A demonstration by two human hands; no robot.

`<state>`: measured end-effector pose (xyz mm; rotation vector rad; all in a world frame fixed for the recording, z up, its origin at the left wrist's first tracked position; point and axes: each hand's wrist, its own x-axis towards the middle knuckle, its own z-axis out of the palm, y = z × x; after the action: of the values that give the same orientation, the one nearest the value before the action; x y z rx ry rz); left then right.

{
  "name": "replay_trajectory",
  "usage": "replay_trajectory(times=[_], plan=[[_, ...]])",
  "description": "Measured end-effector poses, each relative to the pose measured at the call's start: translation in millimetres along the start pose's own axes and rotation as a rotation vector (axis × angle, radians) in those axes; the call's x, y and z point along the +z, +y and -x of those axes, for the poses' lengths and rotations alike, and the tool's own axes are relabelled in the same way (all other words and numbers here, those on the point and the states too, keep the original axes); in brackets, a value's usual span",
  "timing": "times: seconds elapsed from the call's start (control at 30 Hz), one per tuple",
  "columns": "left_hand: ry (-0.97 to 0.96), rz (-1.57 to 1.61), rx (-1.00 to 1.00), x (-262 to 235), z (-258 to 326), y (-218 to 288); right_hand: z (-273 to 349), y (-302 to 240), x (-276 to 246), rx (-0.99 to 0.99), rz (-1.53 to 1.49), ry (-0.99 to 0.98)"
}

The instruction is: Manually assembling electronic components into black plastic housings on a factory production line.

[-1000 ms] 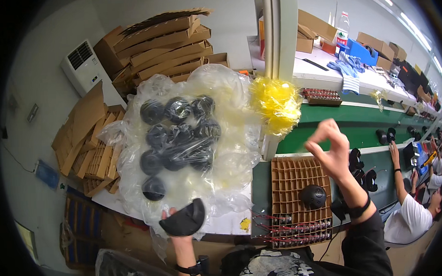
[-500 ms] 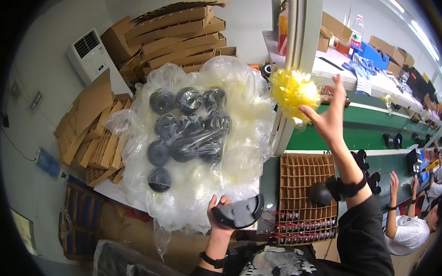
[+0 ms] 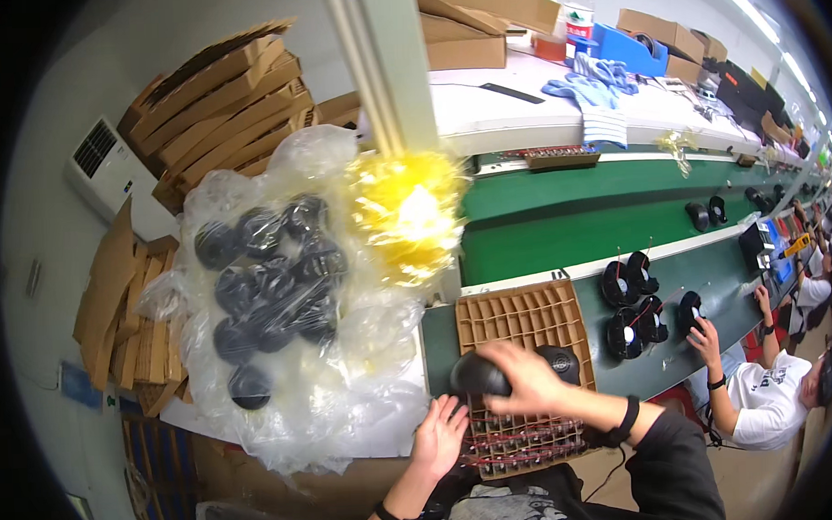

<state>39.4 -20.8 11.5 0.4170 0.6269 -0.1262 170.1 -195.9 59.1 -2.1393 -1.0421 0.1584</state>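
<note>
My right hand (image 3: 527, 382) is closed over a smooth black dome-shaped shell (image 3: 480, 375), held above a cardboard divider grid. Just below it my left hand (image 3: 440, 435) is turned palm up, fingers spread, with nothing in it. A second black dome (image 3: 560, 360) rests on the divider grid (image 3: 519, 319), close to my right hand. In the grid's near cells lie several small metallic parts with red wires (image 3: 523, 444). To the left, clear plastic bags (image 3: 347, 391) cover a table, with several black domes (image 3: 250, 387) wrapped in them.
A shiny yellow tinsel ball (image 3: 410, 219) hangs by the post (image 3: 386, 68). Several open black housings (image 3: 625, 333) stand on the dark green bench beyond the grid. A co-worker (image 3: 774, 399) sits at right, one hand at a housing. Flattened cartons (image 3: 218, 111) are stacked behind.
The view has swung right. My right hand has come down from beside the tinsel ball onto a black dome. My left hand no longer holds the curved black housing.
</note>
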Motion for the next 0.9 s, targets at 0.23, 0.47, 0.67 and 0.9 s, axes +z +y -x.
replay_trajectory(times=[0.23,0.47,0.67,0.9], plan=[[0.023,-0.171,0.034,-26,12,-20,-60,277,-52,0.470,0.243,0.520],[0.257,-0.174,0.104,-61,47,-30,-75,428,-34,0.832,0.557,0.197],[0.216,-0.251,0.170,-38,45,-24,-59,383,-76,0.364,0.632,0.519],[0.070,-0.305,0.046,-45,19,-26,131,159,-29,0.271,0.132,0.195]])
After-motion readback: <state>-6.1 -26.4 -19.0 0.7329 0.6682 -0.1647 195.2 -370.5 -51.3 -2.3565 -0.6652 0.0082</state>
